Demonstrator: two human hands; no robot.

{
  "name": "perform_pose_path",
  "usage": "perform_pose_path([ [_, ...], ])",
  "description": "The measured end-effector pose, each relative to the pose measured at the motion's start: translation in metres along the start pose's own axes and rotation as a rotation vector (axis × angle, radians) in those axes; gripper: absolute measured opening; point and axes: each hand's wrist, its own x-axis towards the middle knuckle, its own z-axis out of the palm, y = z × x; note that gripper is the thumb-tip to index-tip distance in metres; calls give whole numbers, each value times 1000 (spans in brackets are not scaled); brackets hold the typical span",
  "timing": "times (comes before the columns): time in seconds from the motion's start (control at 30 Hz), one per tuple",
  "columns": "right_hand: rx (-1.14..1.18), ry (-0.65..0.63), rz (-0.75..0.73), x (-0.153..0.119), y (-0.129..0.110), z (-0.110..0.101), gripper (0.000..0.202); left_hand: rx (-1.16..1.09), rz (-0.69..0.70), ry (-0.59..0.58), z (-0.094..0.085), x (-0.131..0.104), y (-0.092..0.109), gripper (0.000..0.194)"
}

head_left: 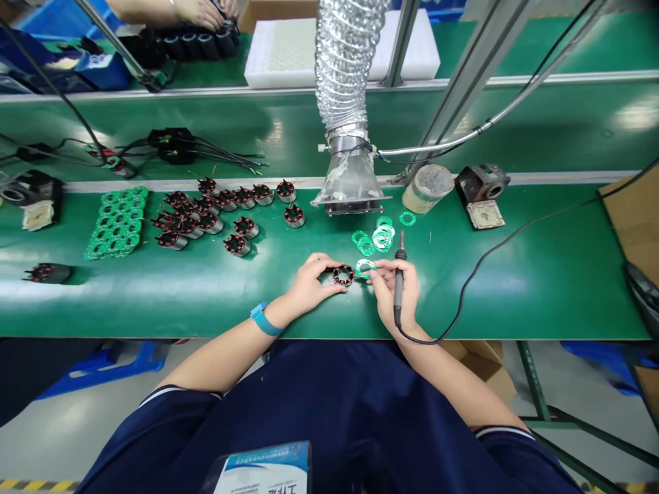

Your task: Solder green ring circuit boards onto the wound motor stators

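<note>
Between the thumb and fingers of my left hand (pixel 312 283) is a motor stator (pixel 343 276), its copper-wound end facing up. My right hand (pixel 396 291) pinches a green ring-shaped circuit board (pixel 364 268) just to the right of the stator. That same hand also carries a soldering iron (pixel 398 285), which rests across the fingers with its tip pointing away from me. Several more green ring boards (pixel 382 237) lie loosely piled beyond my right hand. A cluster of similar stators (pixel 190 218) stands on the green bench to the left.
A fume duct (pixel 350 168) hangs over the bench ahead. Behind the right hand are a round tub (pixel 428 188) and an iron stand (pixel 482 195). The iron's cord (pixel 476 267) trails right. Green board panels (pixel 117 223) lie left. Another person's hand (pixel 200 12) works across the bench.
</note>
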Motion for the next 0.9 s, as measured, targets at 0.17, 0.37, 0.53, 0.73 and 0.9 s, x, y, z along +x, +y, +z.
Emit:
perform_pose_path([
  [0.17, -228, -219, -187, 15, -6, 6, 9, 3, 33, -76, -4, 1, 1, 47],
  [0.37, -559, -585, -446, 35, -7, 9, 18, 164, 12, 52, -1, -5, 6, 48],
  [0.53, -491, -687, -424, 34, -2, -2, 28, 255, 35, -22, 2, -6, 7, 47],
  [0.73, -407, -676, -443, 32, 6, -4, 19, 91, 27, -28, 7, -7, 0, 44],
  [0.9, -305, -697, -358, 35, 9, -1, 16, 0, -33, 34, 12, -11, -4, 54],
])
